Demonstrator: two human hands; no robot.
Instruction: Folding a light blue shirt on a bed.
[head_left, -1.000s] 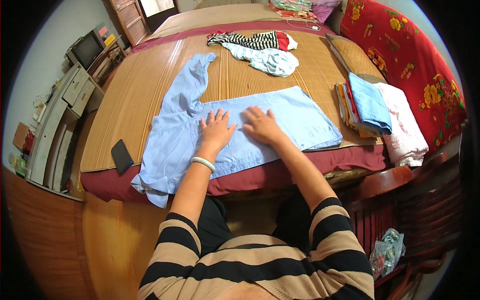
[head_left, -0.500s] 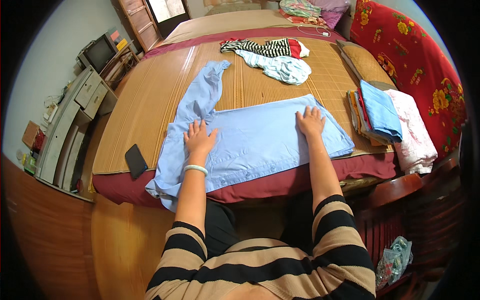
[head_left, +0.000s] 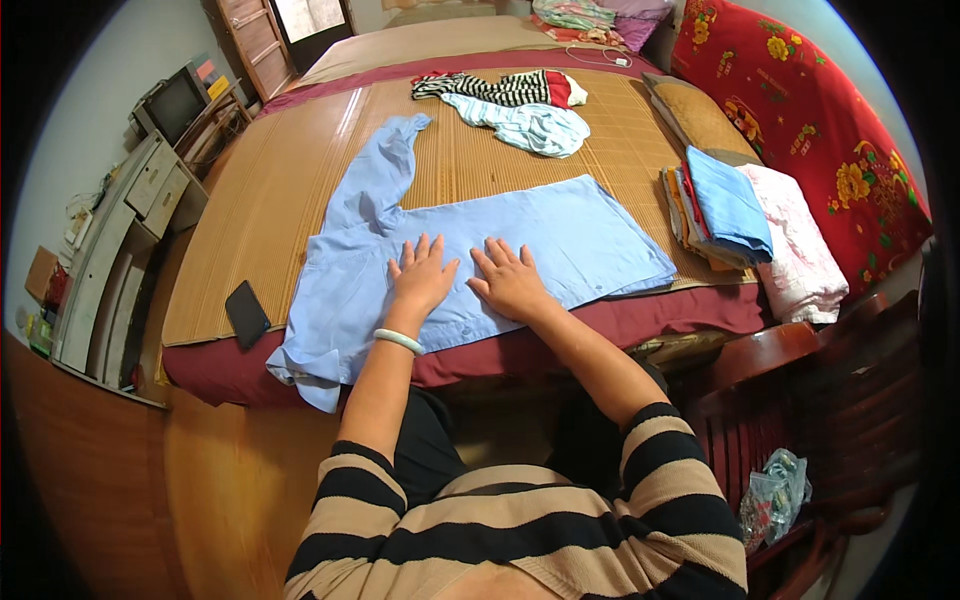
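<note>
A light blue button-up shirt (head_left: 570, 235) lies spread sideways on the bed's woven mat, its hem toward the right. One sleeve stretches away from me at the left, and the collar end is crumpled near the bed's front edge. My left hand (head_left: 424, 276) rests flat on the shirt's middle with the fingers spread; a pale bangle circles that wrist. Close beside it, my right hand (head_left: 508, 281) also lies flat on the cloth, fingers apart. Neither hand grips the fabric. Some of the shirt's buttons show along its near edge.
A black phone (head_left: 246, 314) lies left of the shirt. Farther back are a striped black-and-white garment (head_left: 500, 90) and a pale striped one (head_left: 535, 128). Folded clothes (head_left: 730, 205) are stacked at the right beside a pinkish folded cloth (head_left: 800, 250). A dark red wooden chair (head_left: 765, 360) stands nearer.
My right hand has slid left across the shirt, from near the hem to beside my left hand. My left hand has shifted slightly toward the shirt's middle. The view has turned a little.
</note>
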